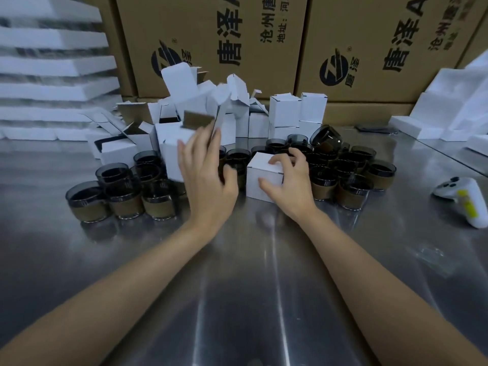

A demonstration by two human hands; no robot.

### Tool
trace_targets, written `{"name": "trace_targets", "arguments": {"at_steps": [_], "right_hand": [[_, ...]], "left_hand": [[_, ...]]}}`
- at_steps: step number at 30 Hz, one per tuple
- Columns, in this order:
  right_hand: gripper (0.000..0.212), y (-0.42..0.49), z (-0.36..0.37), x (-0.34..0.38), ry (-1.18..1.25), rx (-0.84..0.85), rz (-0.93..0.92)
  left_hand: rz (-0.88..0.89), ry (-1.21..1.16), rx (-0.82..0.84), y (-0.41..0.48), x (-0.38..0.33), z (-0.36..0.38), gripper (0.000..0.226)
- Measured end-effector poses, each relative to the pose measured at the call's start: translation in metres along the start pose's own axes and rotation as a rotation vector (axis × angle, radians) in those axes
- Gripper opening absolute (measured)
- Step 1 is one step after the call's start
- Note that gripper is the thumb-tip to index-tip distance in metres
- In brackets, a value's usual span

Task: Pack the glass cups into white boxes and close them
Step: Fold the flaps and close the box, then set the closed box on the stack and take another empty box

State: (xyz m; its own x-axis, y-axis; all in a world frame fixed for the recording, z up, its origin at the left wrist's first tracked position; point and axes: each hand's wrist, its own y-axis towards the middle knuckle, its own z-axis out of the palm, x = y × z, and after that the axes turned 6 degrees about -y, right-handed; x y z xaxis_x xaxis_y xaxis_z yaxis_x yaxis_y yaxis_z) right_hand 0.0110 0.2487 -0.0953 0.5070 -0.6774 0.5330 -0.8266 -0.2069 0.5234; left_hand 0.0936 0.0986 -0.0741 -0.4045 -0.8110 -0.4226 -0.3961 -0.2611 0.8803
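Got the right hand (287, 180) curled over a closed white box (264, 178), thumb on the front face and fingertips hooked on the top, parked flat on the metal table (237, 286). Holding the left hand (208, 178) up just beside it, fingers straight and spread, touching the raised flap of an open white box (171, 149), thumb stuck out apart toward the right hand. Pretty blurry around that flap, so can't say more about the contact than that. Brown cardboard inside showing just past the left fingertips.

Smoky glass cups (118, 196) with brown sleeves bunched on the outer side of the left hand. More cups (343, 178) packed beyond and outward of the right hand, with a few squeezed in behind the closed box between the two hands. One tipped cup (326, 138) on its side beyond the right hand.

Past both sets of fingertips, a messy pile of open boxes (237, 109), flaps every which way. Just beyond the right hand, a neat stack of closed boxes (298, 112). Behind all that, big brown cartons (211, 35) with black print.

White foam slabs (52, 67) stacked far out from the left hand, more foam pieces (449, 107) far out from the right. Also a white controller (462, 199) on the table well outward of the right hand, apart from the cups.
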Motion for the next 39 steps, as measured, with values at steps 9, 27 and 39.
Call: {"name": "trace_targets", "arguments": {"at_steps": [9, 27, 39], "right_hand": [[0.057, 0.06, -0.046, 0.023, 0.148, -0.176, -0.057], [0.063, 0.198, 0.035, 0.008, -0.533, 0.375, -0.136], [0.049, 0.19, 0.033, 0.01, -0.321, 0.296, 0.063]], "left_hand": [[0.243, 0.084, 0.083, -0.021, -0.008, 0.009, 0.055], [0.319, -0.09, 0.247, -0.02, -0.003, 0.016, 0.051], [0.231, -0.051, 0.398, -0.021, 0.0, 0.02, 0.061]]}}
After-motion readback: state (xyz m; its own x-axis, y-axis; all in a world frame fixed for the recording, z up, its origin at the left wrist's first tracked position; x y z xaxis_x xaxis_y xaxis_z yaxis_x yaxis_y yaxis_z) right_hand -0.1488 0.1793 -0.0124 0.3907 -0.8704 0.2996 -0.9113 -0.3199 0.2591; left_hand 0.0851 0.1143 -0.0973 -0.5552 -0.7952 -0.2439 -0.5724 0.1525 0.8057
